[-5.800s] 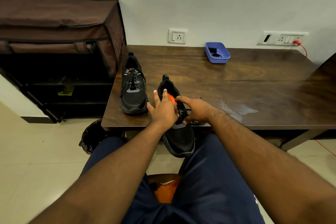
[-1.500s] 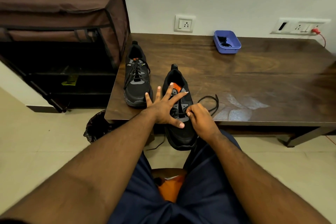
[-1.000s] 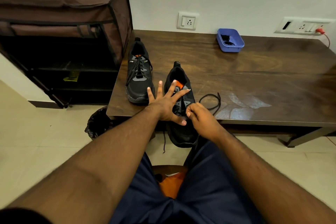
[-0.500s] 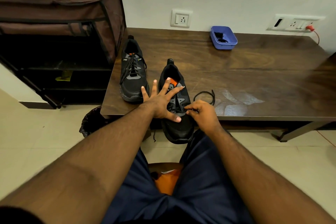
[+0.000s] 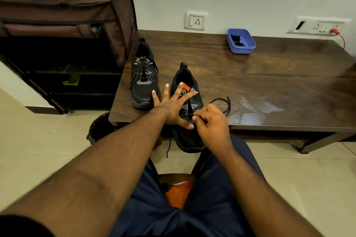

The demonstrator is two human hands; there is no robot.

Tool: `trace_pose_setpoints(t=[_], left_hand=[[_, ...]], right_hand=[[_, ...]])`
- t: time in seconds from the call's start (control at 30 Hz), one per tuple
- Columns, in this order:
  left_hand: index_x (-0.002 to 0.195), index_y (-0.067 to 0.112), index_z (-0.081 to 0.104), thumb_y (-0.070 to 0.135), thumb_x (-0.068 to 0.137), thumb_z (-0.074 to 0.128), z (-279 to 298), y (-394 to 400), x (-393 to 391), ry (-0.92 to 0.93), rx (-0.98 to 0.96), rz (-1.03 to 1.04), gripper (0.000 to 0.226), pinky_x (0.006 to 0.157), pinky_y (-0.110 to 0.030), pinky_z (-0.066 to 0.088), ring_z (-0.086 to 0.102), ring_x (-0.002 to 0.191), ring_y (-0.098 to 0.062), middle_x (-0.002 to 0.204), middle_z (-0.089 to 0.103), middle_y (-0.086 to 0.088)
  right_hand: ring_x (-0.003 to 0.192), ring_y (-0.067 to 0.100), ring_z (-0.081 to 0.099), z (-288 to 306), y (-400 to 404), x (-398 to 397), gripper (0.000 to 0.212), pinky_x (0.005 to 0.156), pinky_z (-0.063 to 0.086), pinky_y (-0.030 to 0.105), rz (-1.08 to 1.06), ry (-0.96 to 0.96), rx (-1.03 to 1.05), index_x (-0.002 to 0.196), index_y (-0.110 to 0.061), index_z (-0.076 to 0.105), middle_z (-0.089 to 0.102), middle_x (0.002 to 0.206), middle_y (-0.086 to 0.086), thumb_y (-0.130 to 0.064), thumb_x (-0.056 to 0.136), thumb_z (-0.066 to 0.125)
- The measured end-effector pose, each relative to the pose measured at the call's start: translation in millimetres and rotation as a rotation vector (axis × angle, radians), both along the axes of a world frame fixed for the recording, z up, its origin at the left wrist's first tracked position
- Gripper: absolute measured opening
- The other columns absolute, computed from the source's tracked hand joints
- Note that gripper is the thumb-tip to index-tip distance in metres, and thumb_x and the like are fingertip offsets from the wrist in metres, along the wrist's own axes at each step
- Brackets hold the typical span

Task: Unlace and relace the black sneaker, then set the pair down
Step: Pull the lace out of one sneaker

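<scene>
A black sneaker with an orange tongue (image 5: 187, 90) lies at the table's front edge, its toe hanging over the edge. My left hand (image 5: 172, 105) lies flat on its left side with the fingers spread and straight. My right hand (image 5: 211, 121) pinches the black lace (image 5: 221, 105) beside the lowest eyelets. One end of the lace loops on the table to the right; the other dangles below the edge. A second black sneaker (image 5: 143, 77), fully laced, stands to the left.
The dark wooden table (image 5: 269, 86) carries a blue tray (image 5: 240, 41) at the back. A brown fabric shoe rack (image 5: 63, 34) stands to the left. A dark bin (image 5: 100, 129) sits under the table's left corner. My legs in navy trousers fill the foreground.
My right hand has shifted slightly along the lace near the lower eyelets. My left hand stays spread on the sneaker. The lace loop on the table has barely moved.
</scene>
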State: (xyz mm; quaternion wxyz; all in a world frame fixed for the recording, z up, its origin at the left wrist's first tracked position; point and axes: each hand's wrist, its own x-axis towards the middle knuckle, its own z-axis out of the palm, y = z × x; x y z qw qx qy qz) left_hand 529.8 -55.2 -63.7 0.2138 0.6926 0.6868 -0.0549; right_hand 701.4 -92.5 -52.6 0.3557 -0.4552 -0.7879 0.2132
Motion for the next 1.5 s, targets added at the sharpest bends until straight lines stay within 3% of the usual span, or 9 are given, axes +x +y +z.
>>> trace_pose_setpoints(t=[0.13,0.27,0.53,0.67,0.87,1.03,1.17,1.3,1.5], left_hand=[[0.142,0.062,-0.015,0.067,0.064,0.075,0.3,-0.8,0.7,-0.019,0.006,0.000,0.119,0.104,-0.075,-0.015,-0.035,0.140,-0.036,0.153,-0.040,0.012],[0.140,0.063,-0.015,0.072,0.057,0.076,-2.8,-0.9,0.8,-0.036,-0.002,0.001,0.123,0.104,-0.075,-0.016,-0.036,0.140,-0.037,0.152,-0.041,0.013],[0.140,0.062,-0.017,0.073,0.058,0.075,-3.2,-0.4,1.7,-0.014,-0.001,0.004,0.124,0.103,-0.076,-0.015,-0.035,0.140,-0.037,0.151,-0.042,0.013],[0.141,0.061,-0.016,0.072,0.059,0.075,-1.7,0.0,1.3,-0.031,-0.009,0.003,0.123,0.103,-0.076,-0.014,-0.036,0.140,-0.037,0.151,-0.042,0.013],[0.141,0.060,-0.018,0.073,0.062,0.073,-1.5,0.2,1.2,-0.025,-0.020,-0.004,0.121,0.104,-0.076,-0.014,-0.035,0.140,-0.038,0.151,-0.043,0.011],[0.140,0.063,-0.015,0.070,0.059,0.077,-2.7,-1.0,2.4,-0.054,-0.009,0.013,0.123,0.104,-0.075,-0.016,-0.036,0.140,-0.036,0.151,-0.042,0.013],[0.141,0.061,-0.016,0.068,0.061,0.077,-0.5,-1.2,2.5,-0.050,-0.021,0.015,0.123,0.104,-0.075,-0.017,-0.036,0.139,-0.037,0.150,-0.043,0.013],[0.141,0.061,-0.016,0.069,0.060,0.077,-2.3,-1.2,2.8,-0.051,-0.021,0.012,0.123,0.104,-0.075,-0.017,-0.036,0.140,-0.037,0.150,-0.044,0.013],[0.141,0.062,-0.016,0.070,0.060,0.076,-3.5,-0.4,2.8,-0.043,-0.021,0.012,0.123,0.104,-0.075,-0.016,-0.036,0.140,-0.037,0.149,-0.045,0.013]], right_hand=[[0.079,0.010,0.057,-5.6,-5.9,-4.3,0.017,0.076,0.052,0.029,-0.043,0.039,-0.206,0.102,-0.013,0.074,0.058,0.092,-0.003,-0.010,0.085,0.070],[0.083,0.009,0.057,-11.1,16.2,9.8,0.047,0.085,0.050,0.024,-0.067,-0.003,-0.446,0.129,-0.013,0.061,0.059,0.107,0.000,-0.002,0.084,0.069],[0.086,0.015,0.067,-17.2,33.5,-0.9,0.013,0.083,0.054,0.031,-0.145,-0.037,-0.429,0.093,-0.011,0.076,0.072,0.090,0.002,-0.007,0.084,0.069],[0.079,0.013,0.056,2.3,24.6,-2.3,0.008,0.074,0.049,0.031,-0.126,-0.168,-0.262,0.079,-0.010,0.067,0.061,0.083,0.000,-0.012,0.087,0.066],[0.072,0.009,0.053,55.2,-18.4,1.7,0.006,0.065,0.044,0.014,0.067,0.034,0.148,0.083,-0.009,0.071,0.059,0.080,0.000,-0.003,0.081,0.071],[0.076,0.005,0.052,27.9,12.3,24.3,0.074,0.082,0.054,0.027,0.102,-0.125,-0.580,0.140,-0.025,0.047,0.053,0.095,-0.007,0.005,0.078,0.072],[0.094,0.014,0.064,4.1,37.4,23.4,0.051,0.090,0.052,0.029,0.004,-0.239,-0.588,0.127,-0.014,0.062,0.068,0.102,0.000,0.005,0.081,0.069],[0.096,0.019,0.068,-2.7,47.3,18.8,0.027,0.088,0.055,0.034,-0.033,-0.012,-0.757,0.112,-0.013,0.070,0.072,0.100,0.003,-0.008,0.086,0.070],[0.078,0.014,0.064,-5.8,37.5,0.0,0.010,0.077,0.055,0.034,-0.077,-0.253,-0.405,0.082,-0.015,0.073,0.068,0.079,-0.003,-0.008,0.085,0.066]])
